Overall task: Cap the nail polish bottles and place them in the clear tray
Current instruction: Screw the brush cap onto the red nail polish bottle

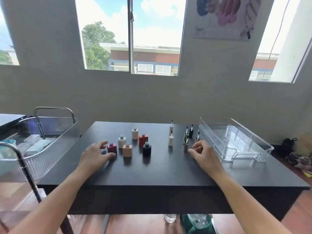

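Note:
Several uncapped nail polish bottles stand on the dark table (168,173): a magenta one (112,148), a white one (122,141), a peach square one (127,150), a black one (146,149), a red one (143,140) and a pale pink one (135,133). Several brush caps stand upright to the right, among them a white cap (170,140) and a metallic cap (185,146). My left hand (94,155) curls around the magenta bottle, fingers apart, touching or nearly touching it. My right hand (202,153) hovers open beside the metallic cap. The clear tray (249,146) sits empty at the right.
A metal-framed trolley (42,132) with ribbed clear baskets stands against the table's left side. A water bottle (170,217) and a green bag (195,223) lie under the table. Bags (300,159) rest on the floor at the far right.

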